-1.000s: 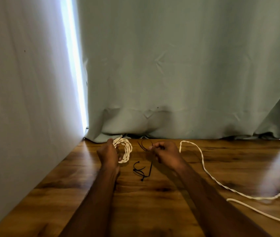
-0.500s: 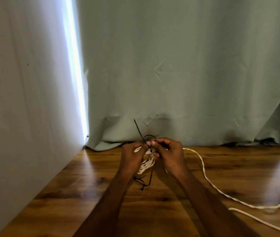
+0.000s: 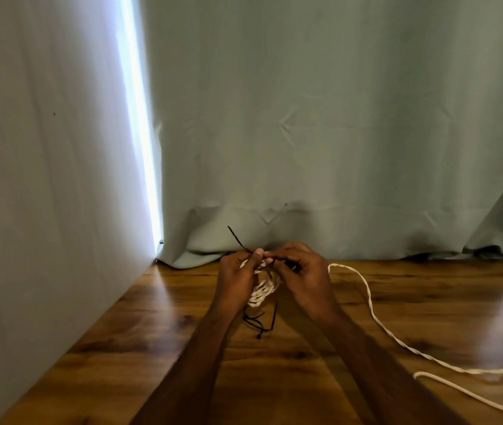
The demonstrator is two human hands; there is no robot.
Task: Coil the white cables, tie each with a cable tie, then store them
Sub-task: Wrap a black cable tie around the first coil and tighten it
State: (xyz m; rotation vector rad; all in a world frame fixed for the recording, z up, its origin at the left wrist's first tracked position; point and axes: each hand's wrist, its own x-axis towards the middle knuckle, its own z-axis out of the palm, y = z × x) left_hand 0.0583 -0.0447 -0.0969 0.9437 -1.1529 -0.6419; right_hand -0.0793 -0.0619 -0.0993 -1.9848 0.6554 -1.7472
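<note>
white cable coil [image 3: 262,292] hangs between both hands, held up just above the wooden table [image 3: 320,372] near its far edge, toward the far left corner. left hand [image 3: 235,279] curls around the left side of the coil, its thumb raised and pressed toward the fingers of the other hand at the top of the bundle. right hand [image 3: 301,271] has its fingers curled in, pinching at the top of the coil where a black cable tie [image 3: 238,239] meets it; the tie's thin free end sticks up and to the left, in front of the grey-green curtain [image 3: 336,133]. whether the tie is already looped around the coil cannot be told, since the fingers hide that spot. a few more black cable ties [image 3: 259,322] lie in a loose tangle on the table just below the coil, between the two forearms. a long white cable [image 3: 376,320] lies uncoiled on the table, running from beside the right hand toward the right edge, where it twists and loops back along the near right part. a pale wall [image 3: 44,179] stands along the left edge.
</note>
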